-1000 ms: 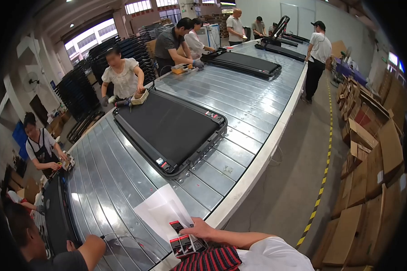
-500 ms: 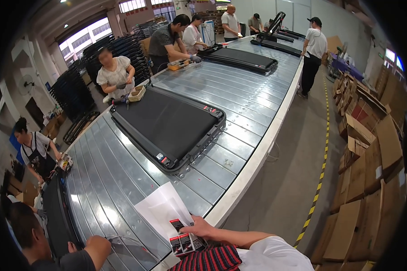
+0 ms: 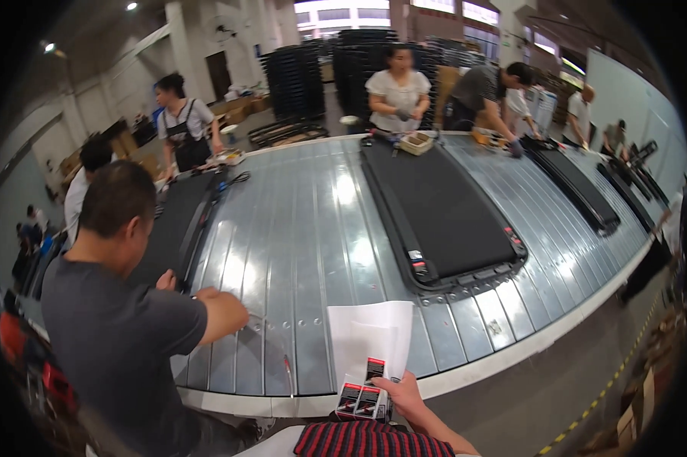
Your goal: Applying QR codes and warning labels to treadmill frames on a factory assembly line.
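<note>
My right hand (image 3: 404, 394) is closed on a stack of labels (image 3: 361, 396), white with black and red printed blocks, its thumb across the front. White paper sheets (image 3: 370, 327) stand up behind the labels, above the table's near edge. My left hand is not seen; red and black striped fabric (image 3: 374, 440) lies below the labels at the lower edge. Beyond the paper, a black treadmill deck (image 3: 446, 206) with small red and white labels at its near corners lies flat on the metal-topped table (image 3: 297, 251).
Close on the left, a co-worker (image 3: 122, 327) in a dark shirt bends over another black deck (image 3: 172, 221). Across the table stand a person in white (image 3: 399, 95) by a small parts tray (image 3: 416, 143) and several others. Yellow-black tape (image 3: 610, 377) marks the floor at right.
The view has swung left, so the near co-worker and the left deck show more fully. The labels and paper stay in my right hand.
</note>
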Action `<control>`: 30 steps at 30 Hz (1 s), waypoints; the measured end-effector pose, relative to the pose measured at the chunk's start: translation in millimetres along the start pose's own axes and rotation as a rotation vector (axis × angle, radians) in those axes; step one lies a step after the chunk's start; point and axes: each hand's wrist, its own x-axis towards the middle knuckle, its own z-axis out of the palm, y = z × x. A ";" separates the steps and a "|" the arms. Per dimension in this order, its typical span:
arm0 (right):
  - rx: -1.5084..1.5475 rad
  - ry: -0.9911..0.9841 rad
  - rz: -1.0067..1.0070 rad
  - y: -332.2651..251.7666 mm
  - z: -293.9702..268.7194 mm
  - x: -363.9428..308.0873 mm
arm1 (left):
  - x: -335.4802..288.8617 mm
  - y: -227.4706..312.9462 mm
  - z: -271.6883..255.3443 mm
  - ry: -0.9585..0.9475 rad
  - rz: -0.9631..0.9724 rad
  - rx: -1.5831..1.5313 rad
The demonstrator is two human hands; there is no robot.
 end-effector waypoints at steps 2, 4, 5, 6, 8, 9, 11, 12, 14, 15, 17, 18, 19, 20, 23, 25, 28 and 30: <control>-0.003 0.044 -0.006 -10.4 9.5 -5.8 | -8.2 -13.0 4.8 0.027 0.010 -0.023; 0.017 0.037 -0.003 -8.2 9.0 -5.0 | -8.7 -25.6 8.6 0.044 0.025 -0.038; 0.050 0.057 -0.004 -7.7 8.6 -5.5 | -8.3 -32.5 11.8 0.049 0.031 -0.046; 0.036 0.038 0.002 -9.6 9.4 -5.1 | -7.7 -39.3 14.5 0.054 0.038 -0.054; 0.049 0.055 -0.030 -15.6 13.8 -4.3 | -2.0 -16.0 8.9 0.056 0.055 -0.061; 0.077 0.048 -0.062 -24.0 20.2 -6.3 | 0.1 13.0 4.9 0.055 0.064 -0.062; 0.072 0.031 -0.071 -28.6 25.9 -9.8 | -17.2 59.8 20.7 0.057 0.075 -0.076; 0.079 0.029 -0.080 -29.5 28.6 -12.3 | -11.4 89.6 16.5 0.229 0.029 0.285; 0.082 0.028 -0.082 -37.1 38.0 -12.7 | -8.7 177.9 6.4 0.511 0.165 0.464; 0.017 -0.008 -0.111 -37.6 44.0 -6.5 | 6.1 175.7 0.2 0.613 0.324 0.254; -0.058 -0.054 -0.122 -42.8 60.4 0.9 | 28.5 188.4 -12.4 0.559 0.410 0.075; -0.067 -0.064 -0.112 -47.0 71.1 4.8 | 30.0 204.7 -14.6 0.531 0.463 0.010; -0.069 -0.097 -0.095 -50.4 79.5 8.1 | 34.3 216.1 -17.7 0.503 0.515 -0.057; -0.068 -0.129 -0.089 -54.3 86.7 12.0 | 41.4 223.7 -21.0 0.431 0.536 -0.194; -0.063 -0.105 -0.060 -59.4 97.1 18.5 | 58.1 240.4 -15.8 0.296 0.485 -0.401; -0.075 -0.098 -0.056 -56.4 99.2 24.3 | 61.6 249.1 -12.7 0.276 0.359 -0.361; -0.099 -0.082 -0.021 -51.0 92.8 25.6 | 68.9 246.0 1.0 0.355 0.344 -0.568; -0.052 -0.062 -0.013 -51.4 86.4 31.0 | 72.9 246.1 5.0 0.396 0.364 -0.588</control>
